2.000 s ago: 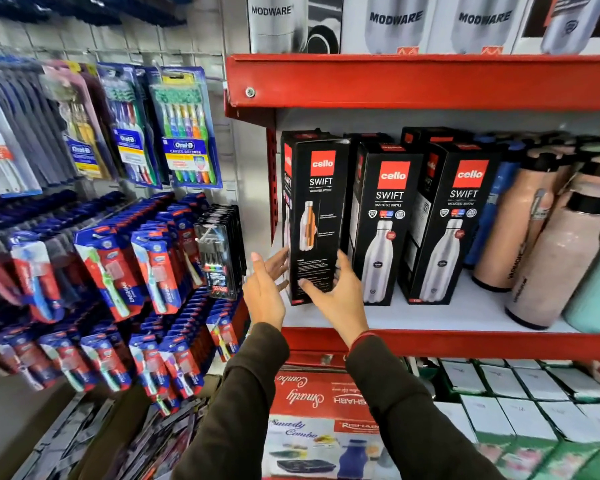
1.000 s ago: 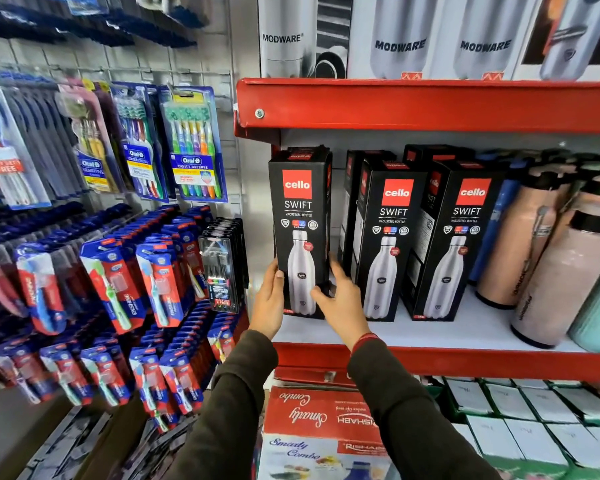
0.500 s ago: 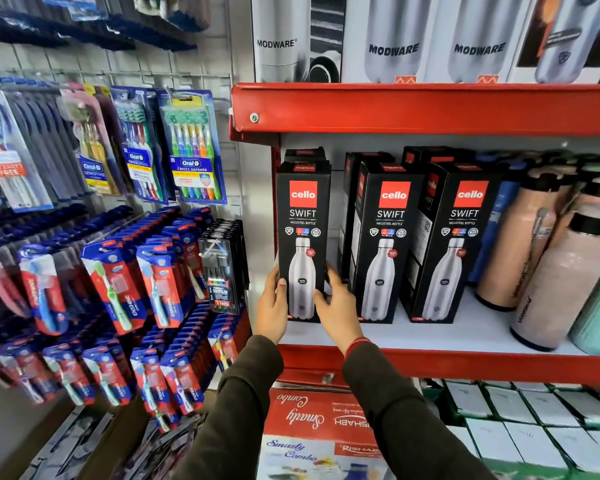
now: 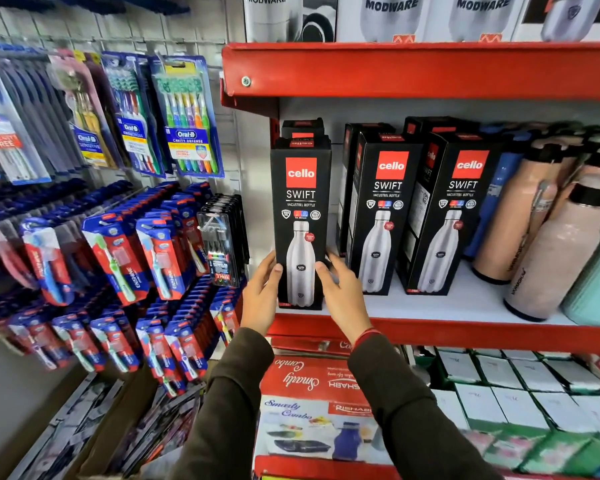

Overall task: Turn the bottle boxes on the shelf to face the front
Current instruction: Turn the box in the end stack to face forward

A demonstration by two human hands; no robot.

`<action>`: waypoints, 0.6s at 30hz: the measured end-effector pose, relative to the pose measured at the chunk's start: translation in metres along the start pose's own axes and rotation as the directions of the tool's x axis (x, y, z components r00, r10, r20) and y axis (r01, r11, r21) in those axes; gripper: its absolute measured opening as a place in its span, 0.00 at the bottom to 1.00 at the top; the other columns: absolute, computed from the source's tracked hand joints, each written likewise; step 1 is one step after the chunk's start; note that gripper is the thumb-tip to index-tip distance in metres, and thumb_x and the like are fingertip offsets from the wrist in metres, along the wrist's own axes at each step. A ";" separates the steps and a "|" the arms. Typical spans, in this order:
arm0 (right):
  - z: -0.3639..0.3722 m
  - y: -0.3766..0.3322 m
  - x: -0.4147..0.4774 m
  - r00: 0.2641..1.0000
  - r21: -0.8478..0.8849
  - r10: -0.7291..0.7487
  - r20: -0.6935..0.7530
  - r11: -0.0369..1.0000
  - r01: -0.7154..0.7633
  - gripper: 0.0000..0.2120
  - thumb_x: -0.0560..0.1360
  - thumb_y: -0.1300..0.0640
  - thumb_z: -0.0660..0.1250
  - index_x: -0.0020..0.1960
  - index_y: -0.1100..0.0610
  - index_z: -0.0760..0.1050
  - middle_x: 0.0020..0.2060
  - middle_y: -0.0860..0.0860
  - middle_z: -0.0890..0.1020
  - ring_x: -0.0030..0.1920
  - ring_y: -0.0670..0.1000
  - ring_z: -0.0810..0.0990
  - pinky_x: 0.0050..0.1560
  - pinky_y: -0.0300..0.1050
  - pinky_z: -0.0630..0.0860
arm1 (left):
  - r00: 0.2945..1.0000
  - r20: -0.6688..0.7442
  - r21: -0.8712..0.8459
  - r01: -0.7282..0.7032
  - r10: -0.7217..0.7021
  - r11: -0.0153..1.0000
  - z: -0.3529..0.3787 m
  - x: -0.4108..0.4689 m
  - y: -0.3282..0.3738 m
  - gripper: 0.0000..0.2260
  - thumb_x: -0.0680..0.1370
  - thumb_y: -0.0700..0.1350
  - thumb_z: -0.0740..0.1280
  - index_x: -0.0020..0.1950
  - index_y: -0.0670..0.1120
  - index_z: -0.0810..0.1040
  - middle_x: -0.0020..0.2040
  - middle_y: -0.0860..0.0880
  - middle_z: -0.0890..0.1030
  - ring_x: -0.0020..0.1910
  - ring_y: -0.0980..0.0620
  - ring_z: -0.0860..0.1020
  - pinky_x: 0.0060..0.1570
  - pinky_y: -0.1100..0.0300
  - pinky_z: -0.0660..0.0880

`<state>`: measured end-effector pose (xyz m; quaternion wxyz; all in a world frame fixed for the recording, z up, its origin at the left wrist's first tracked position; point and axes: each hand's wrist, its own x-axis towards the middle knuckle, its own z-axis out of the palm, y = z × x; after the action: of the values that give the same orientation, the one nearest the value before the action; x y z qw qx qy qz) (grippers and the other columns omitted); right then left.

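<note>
Black cardboard bottle box [image 4: 300, 223] is standing at the red metal shelf [image 4: 465, 332]'s left front edge; left hand [image 4: 262, 296] and right hand [image 4: 343, 296] are clasping its lower sides, half-curled, squaring it gently

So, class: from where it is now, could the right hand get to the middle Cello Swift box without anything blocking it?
Probably yes. The right hand rests at the left box, and the middle Cello Swift box stands just beside it at the shelf front, with nothing between.

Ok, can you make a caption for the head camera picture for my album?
Two hands square up the left bottle box on the red shelf.
</note>
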<state>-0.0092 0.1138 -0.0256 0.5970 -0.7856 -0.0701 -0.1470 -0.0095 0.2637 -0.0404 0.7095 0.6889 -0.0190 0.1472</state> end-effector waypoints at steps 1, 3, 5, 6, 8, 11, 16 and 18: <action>-0.001 -0.001 -0.003 1.000 0.001 -0.002 0.003 1.000 0.002 0.22 0.80 0.49 0.61 0.74 0.50 0.66 0.59 0.39 0.73 0.61 0.38 0.70 0.62 0.32 0.65 | 1.000 -0.007 0.003 0.001 -0.001 1.000 -0.001 -0.004 0.003 0.14 0.81 0.51 0.63 0.55 0.73 0.76 0.60 0.67 0.78 0.68 0.55 0.74 0.72 0.44 0.68; -0.003 -0.002 -0.008 1.000 0.013 -0.002 0.010 1.000 0.002 0.22 0.80 0.49 0.61 0.74 0.50 0.66 0.61 0.41 0.74 0.63 0.40 0.71 0.65 0.36 0.66 | 1.000 -0.018 0.010 -0.001 0.001 1.000 -0.002 -0.011 0.006 0.15 0.80 0.51 0.64 0.51 0.76 0.76 0.54 0.73 0.78 0.66 0.55 0.75 0.71 0.44 0.69; -0.005 -0.004 -0.013 1.000 0.036 -0.002 0.013 0.999 0.002 0.22 0.80 0.49 0.61 0.73 0.50 0.67 0.64 0.45 0.76 0.65 0.41 0.72 0.68 0.39 0.67 | 1.000 -0.028 0.001 -0.009 0.009 1.000 -0.003 -0.017 0.006 0.14 0.80 0.51 0.64 0.52 0.74 0.77 0.56 0.70 0.79 0.66 0.54 0.75 0.71 0.43 0.69; -0.005 -0.005 -0.016 1.000 0.050 0.001 0.013 0.999 -0.002 0.21 0.80 0.49 0.62 0.73 0.49 0.67 0.64 0.46 0.77 0.66 0.41 0.73 0.68 0.39 0.67 | 0.999 -0.033 -0.005 -0.013 0.012 1.000 -0.002 -0.018 0.007 0.14 0.80 0.50 0.64 0.54 0.72 0.77 0.58 0.66 0.79 0.66 0.54 0.76 0.71 0.43 0.69; -0.006 -0.007 -0.020 1.000 0.059 0.005 0.014 0.998 -0.005 0.21 0.79 0.49 0.62 0.72 0.47 0.68 0.62 0.43 0.77 0.64 0.38 0.72 0.67 0.37 0.66 | 0.999 -0.042 -0.005 -0.009 0.009 1.000 -0.002 -0.023 0.009 0.13 0.80 0.50 0.64 0.54 0.71 0.77 0.60 0.62 0.79 0.67 0.54 0.76 0.71 0.43 0.70; -0.006 -0.008 -0.024 1.000 0.050 -0.001 0.011 0.999 0.001 0.21 0.79 0.48 0.62 0.71 0.46 0.68 0.63 0.43 0.77 0.64 0.38 0.72 0.66 0.37 0.66 | 0.998 -0.062 -0.018 -0.018 0.017 1.000 -0.002 -0.027 0.010 0.13 0.80 0.50 0.64 0.54 0.71 0.77 0.61 0.61 0.80 0.66 0.54 0.76 0.70 0.44 0.70; -0.006 -0.008 -0.029 1.000 0.038 -0.006 0.016 0.999 0.006 0.22 0.80 0.48 0.61 0.73 0.47 0.66 0.66 0.49 0.77 0.68 0.46 0.72 0.69 0.43 0.67 | 0.995 -0.080 0.024 -0.056 0.058 0.998 0.001 -0.029 0.003 0.13 0.81 0.49 0.63 0.63 0.63 0.73 0.62 0.61 0.78 0.62 0.64 0.75 0.70 0.57 0.69; -0.007 -0.009 -0.030 1.000 0.038 -0.014 0.022 0.999 0.013 0.21 0.80 0.49 0.60 0.73 0.48 0.66 0.67 0.48 0.77 0.68 0.46 0.72 0.70 0.43 0.67 | 0.993 -0.093 0.061 -0.072 0.077 0.996 0.003 -0.031 0.004 0.14 0.82 0.48 0.62 0.64 0.64 0.70 0.57 0.70 0.76 0.57 0.74 0.74 0.63 0.69 0.68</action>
<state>-0.0409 0.1111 -0.0249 0.6100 -0.7751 -0.0847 -0.1409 -0.0390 0.2549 -0.0437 0.6836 0.7000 -0.0068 0.2066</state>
